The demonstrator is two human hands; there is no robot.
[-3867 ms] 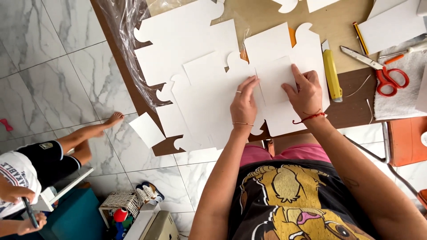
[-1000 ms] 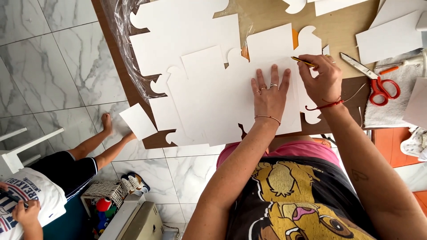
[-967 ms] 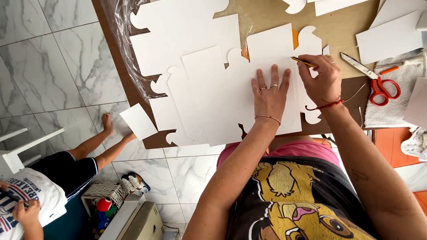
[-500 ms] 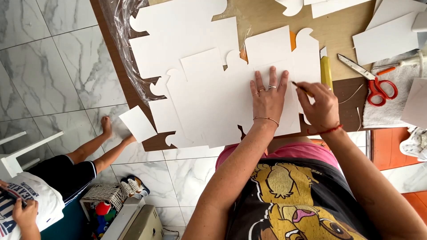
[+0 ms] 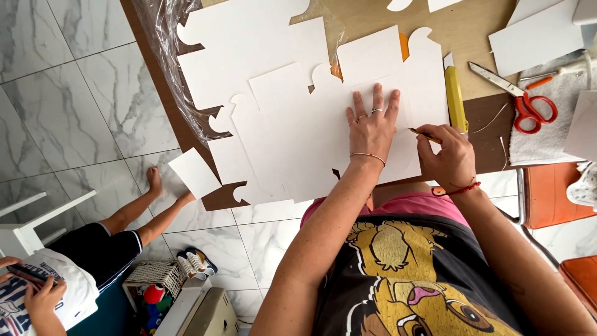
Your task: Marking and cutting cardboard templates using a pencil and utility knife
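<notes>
The left hand is laid flat, palm down, on the white card sheet, with the fingers stretched away from the body and slightly spread. Rings are worn on two of these fingers and a thin bracelet on the wrist. The left forearm is extended straight from the body to that sheet. The right hand is held just beside the left, at the sheet's right edge, and is curled around a thin pencil. A red cord is worn on the right wrist.
</notes>
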